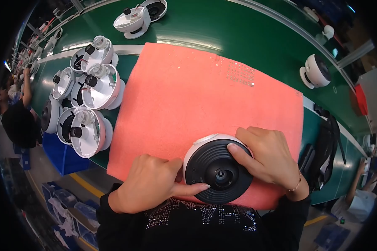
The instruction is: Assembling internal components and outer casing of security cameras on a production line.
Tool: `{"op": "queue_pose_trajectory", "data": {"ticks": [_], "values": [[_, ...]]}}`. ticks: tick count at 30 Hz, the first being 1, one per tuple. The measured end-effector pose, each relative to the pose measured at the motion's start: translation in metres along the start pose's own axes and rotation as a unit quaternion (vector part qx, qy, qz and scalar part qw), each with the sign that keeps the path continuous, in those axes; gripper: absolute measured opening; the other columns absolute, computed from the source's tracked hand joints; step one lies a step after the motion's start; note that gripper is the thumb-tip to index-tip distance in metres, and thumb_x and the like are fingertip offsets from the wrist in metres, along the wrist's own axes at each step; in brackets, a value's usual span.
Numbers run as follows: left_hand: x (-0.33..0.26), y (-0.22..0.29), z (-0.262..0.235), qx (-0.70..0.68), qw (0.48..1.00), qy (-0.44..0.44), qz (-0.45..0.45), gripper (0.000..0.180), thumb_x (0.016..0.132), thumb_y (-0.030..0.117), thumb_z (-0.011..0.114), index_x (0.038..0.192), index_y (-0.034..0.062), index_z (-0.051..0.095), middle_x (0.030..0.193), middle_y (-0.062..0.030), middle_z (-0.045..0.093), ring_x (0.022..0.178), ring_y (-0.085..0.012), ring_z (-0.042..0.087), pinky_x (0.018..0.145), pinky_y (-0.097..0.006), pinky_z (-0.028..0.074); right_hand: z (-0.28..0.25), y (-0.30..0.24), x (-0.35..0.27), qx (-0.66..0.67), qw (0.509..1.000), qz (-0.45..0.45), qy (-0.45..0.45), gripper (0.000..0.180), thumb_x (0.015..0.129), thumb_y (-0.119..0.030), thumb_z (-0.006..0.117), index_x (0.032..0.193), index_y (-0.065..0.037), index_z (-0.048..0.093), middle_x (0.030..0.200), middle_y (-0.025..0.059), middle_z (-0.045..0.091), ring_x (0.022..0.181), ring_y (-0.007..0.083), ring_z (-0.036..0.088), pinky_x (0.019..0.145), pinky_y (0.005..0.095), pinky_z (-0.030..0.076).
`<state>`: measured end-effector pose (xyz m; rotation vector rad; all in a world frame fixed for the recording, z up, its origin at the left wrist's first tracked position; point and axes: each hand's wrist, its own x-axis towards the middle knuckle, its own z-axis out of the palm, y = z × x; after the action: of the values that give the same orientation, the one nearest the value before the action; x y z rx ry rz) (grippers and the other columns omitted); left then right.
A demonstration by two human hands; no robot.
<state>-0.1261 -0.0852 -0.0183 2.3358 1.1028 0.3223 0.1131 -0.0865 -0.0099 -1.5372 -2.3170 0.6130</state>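
Observation:
A round white camera [205, 150] with a black ribbed front and a lens in its middle rests at the near edge of a pink foam mat [171, 96], close to my body. My left hand [151, 182] grips its left side, the thumb lying on the black face below the lens. On the other side my right hand [268, 157] holds the rim, its thumb pressed on the upper right of the face. The fingers of both hands curl behind the shell and are partly hidden.
Several opened white camera housings [98, 90] stand crowded left of the mat. Farther off on the green table are another opened unit [132, 21] and a closed camera [316, 71]. Small clear dots [241, 74] sit on the mat. A black bag [324, 146] lies at right; people work at both sides.

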Motion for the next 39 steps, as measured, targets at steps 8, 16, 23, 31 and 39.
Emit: {"op": "queue_pose_trajectory", "data": {"ticks": [8,16,23,31,39], "values": [[0.003,-0.002,-0.002,0.005,0.999,-0.03,0.012,0.055,0.065,0.052,0.067,0.053,-0.0007,0.054,0.037,-0.0101,0.041,0.034,-0.0269,0.048,0.037,-0.034,0.04,-0.007,-0.016,-0.006,-0.096,0.992,-0.033,0.07,0.039,0.076,-0.044,0.058,0.077,-0.005,0.056,0.074,0.0098,0.052,0.058,0.0232,0.053,0.049,0.0341,0.039],[0.004,0.001,-0.006,0.022,0.998,-0.054,0.015,0.051,0.068,0.05,0.065,0.06,-0.0003,0.058,0.04,-0.01,0.045,0.037,-0.0278,0.05,0.039,-0.035,0.041,-0.012,-0.029,-0.015,0.036,0.964,-0.26,-0.053,0.044,0.07,-0.023,0.063,0.108,-0.002,0.055,0.103,0.0094,0.052,0.097,0.0244,0.048,0.077,0.0365,0.035],[0.011,0.0,-0.012,0.142,0.98,-0.134,-0.041,0.05,0.067,0.05,0.066,0.066,0.0001,0.06,0.044,-0.0129,0.05,0.042,-0.0291,0.053,0.043,-0.035,0.043,-0.002,-0.014,-0.006,0.122,0.979,-0.136,0.093,0.051,0.076,-0.03,0.061,0.116,-0.001,0.047,0.103,0.018,0.054,0.097,0.0323,0.053,0.081,0.0399,0.042],[-0.006,-0.004,0.025,-0.504,0.854,-0.052,-0.117,0.07,0.068,0.023,0.072,0.124,-0.0015,0.038,0.109,-0.0132,0.055,0.096,-0.0183,0.056,0.076,-0.03,0.047,0.004,-0.012,-0.016,0.229,0.971,-0.039,0.049,0.051,0.073,-0.027,0.066,0.113,-0.001,0.046,0.102,0.0195,0.055,0.094,0.0329,0.055,0.082,0.037,0.044],[0.019,0.011,-0.023,-0.239,0.971,0.012,0.009,0.088,0.062,0.02,0.075,0.131,-0.0055,0.027,0.115,-0.018,0.052,0.102,-0.022,0.054,0.076,-0.033,0.051,0.001,-0.015,0.009,0.209,0.954,-0.099,0.189,0.073,0.052,-0.031,0.082,0.107,0.001,0.047,0.097,0.0156,0.058,0.089,0.0256,0.06,0.078,0.0324,0.046]]}}
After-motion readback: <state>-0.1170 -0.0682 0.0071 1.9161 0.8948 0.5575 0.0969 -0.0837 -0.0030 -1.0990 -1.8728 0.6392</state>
